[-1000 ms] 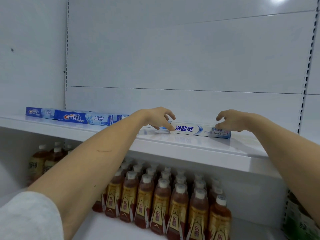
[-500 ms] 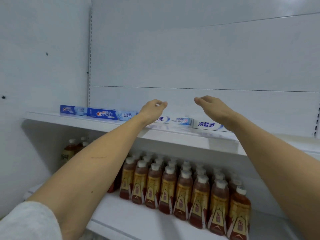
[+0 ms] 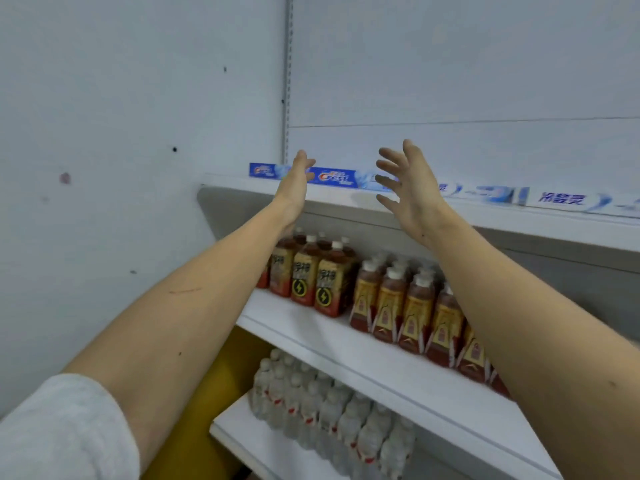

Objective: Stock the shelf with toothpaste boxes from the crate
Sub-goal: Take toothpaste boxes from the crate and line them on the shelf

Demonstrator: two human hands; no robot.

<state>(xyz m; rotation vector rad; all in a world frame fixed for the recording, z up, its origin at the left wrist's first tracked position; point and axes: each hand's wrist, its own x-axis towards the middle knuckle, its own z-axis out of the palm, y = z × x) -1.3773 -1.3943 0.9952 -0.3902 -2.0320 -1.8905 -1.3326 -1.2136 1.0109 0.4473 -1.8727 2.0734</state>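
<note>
Both the left hand and right hand are hovering empty with fingers spread, risking brushing the toothpaste boxes off the shelf.

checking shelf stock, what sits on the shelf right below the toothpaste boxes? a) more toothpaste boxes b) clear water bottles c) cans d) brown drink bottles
d: brown drink bottles with white caps stand in rows on the shelf directly under the toothpaste boxes; the clear water bottles are one shelf lower.

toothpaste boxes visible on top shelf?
4, in one row: blue Crest box far left, second Crest box, pale box, white box right. Hands may hide more.
</note>
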